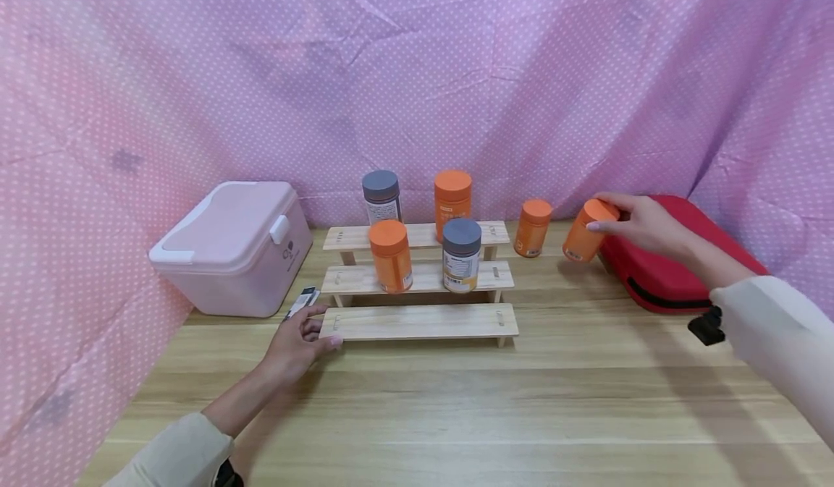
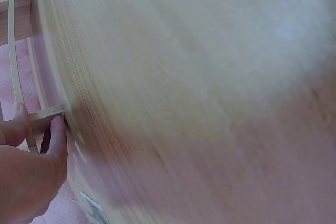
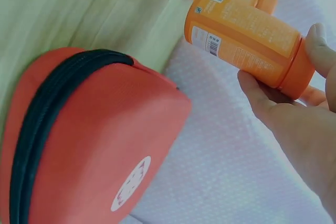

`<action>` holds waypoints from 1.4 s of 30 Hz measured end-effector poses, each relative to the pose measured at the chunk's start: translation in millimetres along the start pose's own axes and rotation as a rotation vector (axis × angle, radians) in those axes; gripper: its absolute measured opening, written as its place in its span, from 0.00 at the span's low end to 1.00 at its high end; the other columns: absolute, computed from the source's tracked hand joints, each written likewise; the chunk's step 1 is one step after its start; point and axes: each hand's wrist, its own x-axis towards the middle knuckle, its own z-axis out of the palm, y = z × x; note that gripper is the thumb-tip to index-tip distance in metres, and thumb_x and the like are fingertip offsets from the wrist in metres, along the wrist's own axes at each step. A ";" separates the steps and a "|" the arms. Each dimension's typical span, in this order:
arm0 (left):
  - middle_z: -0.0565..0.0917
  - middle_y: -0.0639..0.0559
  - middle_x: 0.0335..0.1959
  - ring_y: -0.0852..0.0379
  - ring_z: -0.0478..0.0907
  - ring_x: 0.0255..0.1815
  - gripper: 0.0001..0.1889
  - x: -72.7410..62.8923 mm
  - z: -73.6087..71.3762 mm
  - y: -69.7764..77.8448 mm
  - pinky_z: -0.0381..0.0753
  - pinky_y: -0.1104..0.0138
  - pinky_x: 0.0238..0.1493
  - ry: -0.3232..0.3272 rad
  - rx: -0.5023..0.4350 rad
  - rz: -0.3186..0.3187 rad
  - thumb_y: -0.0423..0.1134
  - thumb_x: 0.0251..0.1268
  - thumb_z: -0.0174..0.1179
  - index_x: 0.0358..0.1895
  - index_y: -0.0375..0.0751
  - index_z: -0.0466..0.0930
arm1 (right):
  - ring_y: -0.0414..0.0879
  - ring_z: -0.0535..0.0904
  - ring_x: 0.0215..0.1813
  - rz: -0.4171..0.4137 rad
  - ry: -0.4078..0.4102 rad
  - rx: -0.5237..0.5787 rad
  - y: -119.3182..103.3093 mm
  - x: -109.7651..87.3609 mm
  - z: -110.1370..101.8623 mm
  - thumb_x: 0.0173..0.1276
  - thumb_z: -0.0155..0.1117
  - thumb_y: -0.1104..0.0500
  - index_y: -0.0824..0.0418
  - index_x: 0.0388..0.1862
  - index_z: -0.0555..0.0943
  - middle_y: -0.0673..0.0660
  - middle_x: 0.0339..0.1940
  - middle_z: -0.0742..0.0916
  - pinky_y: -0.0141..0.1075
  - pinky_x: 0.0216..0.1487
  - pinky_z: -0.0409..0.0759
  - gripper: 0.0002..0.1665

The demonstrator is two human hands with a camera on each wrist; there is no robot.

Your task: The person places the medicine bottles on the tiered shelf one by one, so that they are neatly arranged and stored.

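Note:
In the head view my right hand (image 1: 654, 228) grips an orange pill bottle (image 1: 580, 239) around its lid. The right wrist view shows this bottle (image 3: 241, 40) tilted, thumb and fingers about the cap. A second orange bottle (image 1: 532, 229) stands on the table just left of it. At the left end of a three-step wooden rack (image 1: 420, 322), my left hand (image 1: 293, 346) pinches the lowest step. Two bottles stand on the middle step, one orange-lidded (image 1: 392, 259) and one grey-lidded (image 1: 461, 259). The top step bears a grey-lidded bottle (image 1: 381, 196) and an orange one (image 1: 452, 199).
A red zippered case (image 1: 684, 255) lies at the right, under and beside my right forearm. At the left stands a pale pink lidded box (image 1: 234, 248). A small white-and-black item (image 1: 303, 301) lies between box and rack. Pink dotted cloth (image 1: 417, 82) hangs behind.

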 end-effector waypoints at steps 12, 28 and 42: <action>0.82 0.35 0.46 0.55 0.80 0.40 0.33 0.0 -0.1 -0.1 0.77 0.73 0.32 0.000 -0.005 0.017 0.27 0.56 0.67 0.66 0.30 0.63 | 0.29 0.78 0.39 -0.141 0.061 0.083 -28.4 -44.9 -0.2 0.59 0.73 0.58 0.60 0.62 0.76 0.60 0.46 0.85 0.18 0.38 0.72 0.32; 0.83 0.37 0.46 0.53 0.78 0.44 0.33 0.0 0.2 -0.9 0.77 0.74 0.36 0.001 0.009 -0.002 0.30 0.57 0.68 0.65 0.31 0.64 | 0.36 0.80 0.39 -0.292 -0.029 0.157 -68.1 -83.5 11.5 0.57 0.74 0.61 0.58 0.66 0.73 0.52 0.42 0.85 0.23 0.39 0.75 0.37; 0.82 0.36 0.49 0.51 0.79 0.46 0.34 1.3 -0.8 -0.3 0.77 0.73 0.38 -0.011 0.005 -0.004 0.30 0.58 0.67 0.67 0.31 0.62 | 0.41 0.81 0.41 -0.412 -0.138 0.264 -109.8 -88.1 19.3 0.59 0.72 0.62 0.55 0.66 0.73 0.48 0.45 0.85 0.31 0.38 0.80 0.35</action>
